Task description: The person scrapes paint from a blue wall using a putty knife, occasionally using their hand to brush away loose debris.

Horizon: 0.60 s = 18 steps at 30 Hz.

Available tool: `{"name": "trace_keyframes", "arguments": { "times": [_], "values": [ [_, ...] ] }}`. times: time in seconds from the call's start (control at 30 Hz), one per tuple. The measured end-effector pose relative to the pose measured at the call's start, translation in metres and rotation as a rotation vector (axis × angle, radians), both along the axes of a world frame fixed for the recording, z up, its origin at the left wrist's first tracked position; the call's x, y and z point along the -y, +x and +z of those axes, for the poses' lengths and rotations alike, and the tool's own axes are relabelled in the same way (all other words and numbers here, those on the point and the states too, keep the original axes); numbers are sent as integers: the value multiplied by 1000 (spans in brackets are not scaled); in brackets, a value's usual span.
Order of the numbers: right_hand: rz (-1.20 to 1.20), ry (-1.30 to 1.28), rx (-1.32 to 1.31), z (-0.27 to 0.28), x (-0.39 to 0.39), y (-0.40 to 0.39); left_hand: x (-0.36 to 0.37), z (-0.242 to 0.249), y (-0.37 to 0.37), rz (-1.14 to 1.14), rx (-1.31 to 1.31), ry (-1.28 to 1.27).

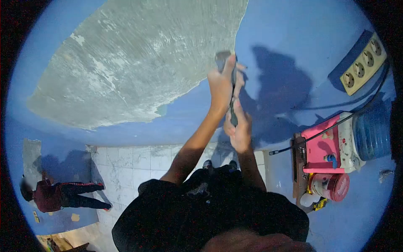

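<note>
In front of me, both hands grip one long dark scraper [234, 119], its broad end raised against the painted wall. My left hand [221, 86] is closed around the upper part, just below the broad end, with the thumb laid along it. Lower down, my right hand [240, 132] wraps the handle end. The tool's top sits at the border between a bare grey plaster patch [138, 63] and the blue paint [285, 25]. Motion blurs the fingers and the tool somewhat.
A power strip [364, 64] with a black cable is on the wall at right. Below it, a shelf [299, 168] carries a pink-and-white container [323, 147], a blue bottle [371, 130] and a red-lidded jar [329, 187]. Another person [50, 195] stands at far left. White tiles [138, 159] cover the floor.
</note>
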State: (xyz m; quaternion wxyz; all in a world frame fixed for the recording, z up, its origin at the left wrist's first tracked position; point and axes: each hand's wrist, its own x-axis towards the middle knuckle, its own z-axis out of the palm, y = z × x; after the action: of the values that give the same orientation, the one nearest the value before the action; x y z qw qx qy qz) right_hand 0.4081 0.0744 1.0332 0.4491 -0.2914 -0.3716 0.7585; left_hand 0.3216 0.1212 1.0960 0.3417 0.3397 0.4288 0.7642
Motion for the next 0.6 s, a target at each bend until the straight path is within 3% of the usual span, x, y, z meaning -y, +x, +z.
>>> {"name": "trace_keyframes", "arguments": {
  "times": [0.07,0.17,0.6],
  "values": [
    [-17,-88,-3,-7,3,-3,0,-10,0,23,35,-15],
    [40,-66,-27,-9,0,1,-1,-4,-3,-62,49,-63],
    [-32,-10,80,-17,0,2,-1,-15,0,-10,35,-62]
  ]
}}
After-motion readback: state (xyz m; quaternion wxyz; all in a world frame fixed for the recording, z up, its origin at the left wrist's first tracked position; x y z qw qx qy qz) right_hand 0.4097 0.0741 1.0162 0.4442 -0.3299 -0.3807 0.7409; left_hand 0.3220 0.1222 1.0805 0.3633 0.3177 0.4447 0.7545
